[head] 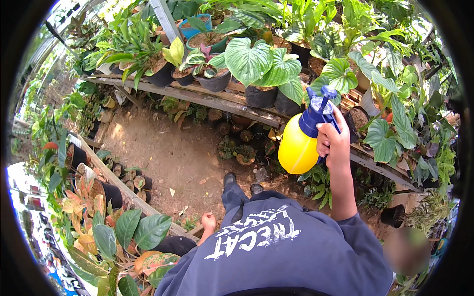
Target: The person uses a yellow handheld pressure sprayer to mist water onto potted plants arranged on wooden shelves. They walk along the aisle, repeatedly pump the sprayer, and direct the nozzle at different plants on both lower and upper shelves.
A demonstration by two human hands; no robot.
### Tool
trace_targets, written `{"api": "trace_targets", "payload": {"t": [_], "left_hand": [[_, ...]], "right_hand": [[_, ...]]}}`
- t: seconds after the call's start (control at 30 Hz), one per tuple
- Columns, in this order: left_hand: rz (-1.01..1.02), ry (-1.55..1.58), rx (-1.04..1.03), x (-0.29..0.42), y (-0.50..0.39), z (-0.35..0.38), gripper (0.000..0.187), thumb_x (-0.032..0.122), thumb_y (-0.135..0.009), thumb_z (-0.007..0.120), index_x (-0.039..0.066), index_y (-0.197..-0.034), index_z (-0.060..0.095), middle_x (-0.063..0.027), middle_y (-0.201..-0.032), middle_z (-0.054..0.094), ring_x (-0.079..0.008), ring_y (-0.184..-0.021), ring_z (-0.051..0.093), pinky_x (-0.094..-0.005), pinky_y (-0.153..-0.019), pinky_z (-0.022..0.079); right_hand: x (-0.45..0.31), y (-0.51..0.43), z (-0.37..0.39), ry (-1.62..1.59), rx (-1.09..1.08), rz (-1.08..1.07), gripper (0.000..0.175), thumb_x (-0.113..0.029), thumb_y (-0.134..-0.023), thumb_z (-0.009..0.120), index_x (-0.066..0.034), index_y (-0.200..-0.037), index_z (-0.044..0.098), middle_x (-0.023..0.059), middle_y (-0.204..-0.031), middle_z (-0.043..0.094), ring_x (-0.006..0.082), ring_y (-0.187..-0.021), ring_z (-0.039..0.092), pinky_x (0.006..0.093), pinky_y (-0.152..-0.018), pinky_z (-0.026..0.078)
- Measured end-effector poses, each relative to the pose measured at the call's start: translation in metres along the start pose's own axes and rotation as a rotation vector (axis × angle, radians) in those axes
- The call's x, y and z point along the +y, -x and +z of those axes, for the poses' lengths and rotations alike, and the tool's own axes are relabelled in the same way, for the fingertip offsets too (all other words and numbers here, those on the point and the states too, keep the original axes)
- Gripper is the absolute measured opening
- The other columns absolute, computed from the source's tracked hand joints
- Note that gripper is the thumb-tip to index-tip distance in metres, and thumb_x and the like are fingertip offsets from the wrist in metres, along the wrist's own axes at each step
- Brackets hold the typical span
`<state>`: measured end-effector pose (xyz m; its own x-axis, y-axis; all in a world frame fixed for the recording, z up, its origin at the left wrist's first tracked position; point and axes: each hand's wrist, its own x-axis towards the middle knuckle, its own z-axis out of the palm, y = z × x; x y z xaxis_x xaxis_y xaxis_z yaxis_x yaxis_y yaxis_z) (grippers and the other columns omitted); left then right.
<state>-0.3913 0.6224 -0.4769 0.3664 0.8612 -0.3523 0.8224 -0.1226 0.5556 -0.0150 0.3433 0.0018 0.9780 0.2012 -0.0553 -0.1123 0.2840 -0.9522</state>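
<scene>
A yellow pump sprayer bottle [297,145] with a blue head is held up by its handle in my right hand [335,138], close to the front edge of the plant shelf. Its blue plunger knob points up, and the nozzle is toward the shelf. Behind it stand potted plants with large heart-shaped leaves [249,59]. Down at my side, beside the lower left plants, is my left hand [209,221], fingers curled and holding nothing that I can see.
A wooden shelf [222,105] bearing many potted plants crosses in front of me. On the left, a wooden rail [122,187] borders more pots and a broad-leaved plant [152,231]. Small pots [245,154] stand on the dirt floor [155,148] under the shelf. A black pot [393,216] lies at right.
</scene>
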Motion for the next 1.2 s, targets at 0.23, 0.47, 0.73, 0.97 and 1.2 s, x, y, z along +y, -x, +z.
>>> {"api": "trace_targets", "payload": {"t": [0.23, 0.47, 0.73, 0.97, 1.2], "left_hand": [[-0.019, -0.052, -0.011, 0.018, 0.005, -0.003, 0.017, 0.016, -0.077, 0.063, 0.003, -0.087, 0.067, -0.0169, -0.081, 0.067, -0.0292, -0.079, 0.065, -0.0372, -0.076, 0.050], [0.055, 0.037, -0.055, 0.056, 0.012, -0.002, 0.017, 0.014, -0.079, 0.061, 0.002, -0.089, 0.067, -0.0173, -0.081, 0.067, -0.0271, -0.079, 0.066, -0.0361, -0.075, 0.050], [0.010, 0.034, -0.036, 0.042, 0.024, 0.006, 0.018, 0.012, -0.079, 0.059, 0.002, -0.091, 0.066, -0.0178, -0.077, 0.067, -0.0287, -0.075, 0.066, -0.0378, -0.073, 0.052], [-0.062, -0.026, -0.091, 0.011, 0.033, 0.003, 0.018, 0.014, -0.078, 0.060, 0.001, -0.088, 0.067, -0.0171, -0.081, 0.068, -0.0272, -0.078, 0.066, -0.0354, -0.074, 0.051], [-0.067, 0.044, -0.057, 0.026, 0.036, 0.001, 0.016, 0.013, -0.079, 0.062, 0.002, -0.090, 0.066, -0.0160, -0.082, 0.068, -0.0266, -0.081, 0.066, -0.0356, -0.076, 0.051]], "right_hand": [[0.028, 0.006, -0.011, 0.034, -0.010, 0.044, 0.062, 0.002, -0.079, 0.052, -0.0065, -0.138, 0.034, -0.0034, -0.055, 0.041, 0.0037, -0.037, 0.033, 0.0215, -0.033, 0.029], [0.050, 0.005, -0.010, -0.034, -0.042, 0.095, 0.067, 0.005, -0.078, 0.052, -0.0091, -0.139, 0.031, -0.0027, -0.059, 0.043, 0.0035, -0.039, 0.035, 0.0207, -0.034, 0.031], [0.076, 0.006, -0.006, -0.047, -0.044, 0.092, 0.071, 0.004, -0.074, 0.050, -0.0079, -0.141, 0.028, 0.0002, -0.062, 0.046, 0.0064, -0.038, 0.037, 0.0223, -0.035, 0.033], [0.087, 0.013, -0.003, -0.079, -0.054, 0.050, 0.078, 0.004, -0.073, 0.047, -0.0091, -0.145, 0.021, 0.0037, -0.077, 0.053, 0.0060, -0.042, 0.041, 0.0219, -0.036, 0.034], [0.085, 0.015, 0.000, -0.099, -0.088, 0.084, 0.078, 0.005, -0.072, 0.048, -0.0092, -0.144, 0.022, 0.0034, -0.078, 0.053, 0.0058, -0.042, 0.040, 0.0217, -0.037, 0.034]]}}
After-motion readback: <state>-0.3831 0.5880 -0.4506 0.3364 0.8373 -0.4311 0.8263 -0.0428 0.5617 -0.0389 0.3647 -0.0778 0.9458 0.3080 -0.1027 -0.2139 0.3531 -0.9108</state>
